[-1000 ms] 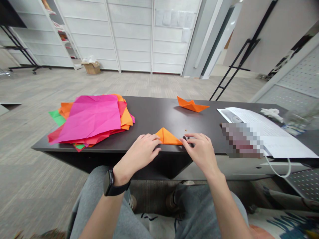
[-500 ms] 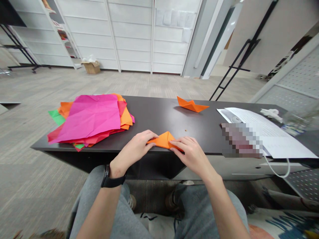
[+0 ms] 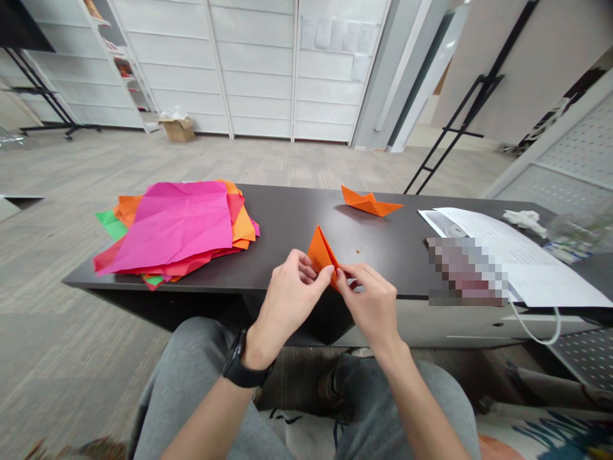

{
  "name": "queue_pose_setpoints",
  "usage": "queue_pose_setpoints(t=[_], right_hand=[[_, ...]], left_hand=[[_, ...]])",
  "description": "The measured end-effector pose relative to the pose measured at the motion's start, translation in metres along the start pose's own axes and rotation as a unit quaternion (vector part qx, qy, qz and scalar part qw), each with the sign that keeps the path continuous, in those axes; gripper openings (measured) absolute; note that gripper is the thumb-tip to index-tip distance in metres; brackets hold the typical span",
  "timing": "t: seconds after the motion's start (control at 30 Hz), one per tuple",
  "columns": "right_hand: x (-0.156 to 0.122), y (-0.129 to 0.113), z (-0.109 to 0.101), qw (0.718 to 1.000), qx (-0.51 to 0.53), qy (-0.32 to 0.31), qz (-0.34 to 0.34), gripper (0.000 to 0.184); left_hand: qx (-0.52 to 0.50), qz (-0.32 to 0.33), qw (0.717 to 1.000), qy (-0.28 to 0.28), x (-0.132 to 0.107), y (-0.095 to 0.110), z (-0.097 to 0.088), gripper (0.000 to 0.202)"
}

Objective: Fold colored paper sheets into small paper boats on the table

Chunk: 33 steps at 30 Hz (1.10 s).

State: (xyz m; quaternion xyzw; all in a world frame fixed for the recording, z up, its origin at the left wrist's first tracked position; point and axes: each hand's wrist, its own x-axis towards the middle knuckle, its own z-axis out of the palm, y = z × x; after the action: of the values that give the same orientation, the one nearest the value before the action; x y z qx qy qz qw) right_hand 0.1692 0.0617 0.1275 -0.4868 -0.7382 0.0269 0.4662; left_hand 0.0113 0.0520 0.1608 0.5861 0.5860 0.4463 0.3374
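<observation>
Between my two hands, at the front edge of the dark table [image 3: 287, 220], is a folded piece of orange paper [image 3: 320, 248] with a point standing up. My left hand [image 3: 297, 287] pinches its left side, thumb toward the middle. My right hand [image 3: 366, 291] grips the lower right side between thumb and fingers. The fingers hide the lower part of the paper. Beyond my hands, a finished-looking orange paper boat [image 3: 371, 203] rests on the table. A pile of coloured paper sheets [image 3: 182, 223], pink on top, lies to the left.
On the right are printed white sheets [image 3: 536, 255], a pixelated reddish item [image 3: 467, 275], a crumpled white tissue [image 3: 525, 220] and a clear plastic bag [image 3: 587, 227]. A white cable [image 3: 546, 338] hangs over the front edge. My knees are under the table edge.
The orange folded paper was low at the table edge and is now raised and turned, its point upward. Both hands have moved closer together around it.
</observation>
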Motion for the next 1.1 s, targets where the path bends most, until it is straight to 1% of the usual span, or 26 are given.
queue_pose_setpoints(t=[0.07, 0.13, 0.23, 0.3, 0.33, 0.4, 0.47, 0.53, 0.57, 0.63, 0.7, 0.8, 0.87, 0.93, 1.03, 1.1], right_hand=[[-0.002, -0.007, 0.002, 0.999, 0.035, -0.008, 0.022, 0.017], [-0.003, -0.011, 0.002, 0.997, 0.058, -0.017, 0.039, 0.017], [-0.003, -0.012, 0.003, 0.995, 0.073, -0.018, 0.06, 0.015], [-0.002, -0.009, 0.003, 0.993, 0.07, 0.004, 0.09, 0.01], [-0.002, -0.007, 0.003, 0.992, 0.065, 0.022, 0.109, 0.01], [-0.001, -0.002, 0.004, 0.987, 0.052, 0.053, 0.141, 0.028], [-0.001, 0.003, 0.004, 0.986, 0.04, 0.054, 0.15, 0.04], [-0.001, 0.006, 0.004, 0.99, 0.025, 0.033, 0.133, 0.036], [-0.001, 0.007, 0.004, 0.992, 0.017, 0.02, 0.12, 0.032], [0.0, 0.01, 0.003, 0.995, 0.003, 0.001, 0.096, 0.027], [0.0, 0.013, 0.002, 0.996, -0.004, -0.011, 0.084, 0.028], [0.001, 0.019, 0.001, 0.997, -0.009, -0.021, 0.077, 0.03], [0.001, 0.021, 0.003, 0.997, -0.011, -0.037, 0.061, 0.031], [0.002, 0.022, 0.004, 0.997, -0.003, -0.069, 0.036, 0.036], [0.002, 0.025, 0.004, 0.993, 0.001, -0.117, 0.004, 0.043], [0.002, 0.028, 0.003, 0.99, -0.018, -0.136, -0.009, 0.043]], left_hand=[[-0.039, 0.012, 0.999, -0.025, -0.002, -0.001, 0.008, 0.028], [-0.046, 0.033, 0.998, -0.02, -0.001, -0.006, 0.013, 0.022], [-0.019, 0.06, 0.998, -0.002, 0.001, -0.013, 0.015, 0.009], [0.016, 0.077, 0.997, 0.017, 0.002, -0.016, 0.013, 0.005], [0.033, 0.087, 0.995, 0.027, 0.002, -0.016, 0.013, 0.005], [0.065, 0.111, 0.991, 0.039, 0.002, -0.015, 0.012, 0.01], [0.095, 0.14, 0.985, 0.021, 0.001, -0.013, 0.012, 0.014], [0.13, 0.157, 0.979, -0.003, 0.0, -0.012, 0.012, 0.014], [0.148, 0.158, 0.976, -0.006, 0.0, -0.012, 0.013, 0.013], [0.177, 0.144, 0.974, 0.011, 0.002, -0.014, 0.012, 0.014], [0.198, 0.125, 0.972, 0.022, 0.004, -0.017, 0.01, 0.017], [0.238, 0.122, 0.964, 0.004, 0.01, -0.021, 0.004, 0.019], [0.268, 0.145, 0.953, -0.005, 0.013, -0.024, -0.001, 0.019], [0.279, 0.189, 0.941, -0.023, 0.016, -0.027, -0.005, 0.023], [0.269, 0.258, 0.924, -0.085, 0.021, -0.033, -0.013, 0.032], [0.265, 0.282, 0.914, -0.12, 0.024, -0.037, -0.017, 0.035]])
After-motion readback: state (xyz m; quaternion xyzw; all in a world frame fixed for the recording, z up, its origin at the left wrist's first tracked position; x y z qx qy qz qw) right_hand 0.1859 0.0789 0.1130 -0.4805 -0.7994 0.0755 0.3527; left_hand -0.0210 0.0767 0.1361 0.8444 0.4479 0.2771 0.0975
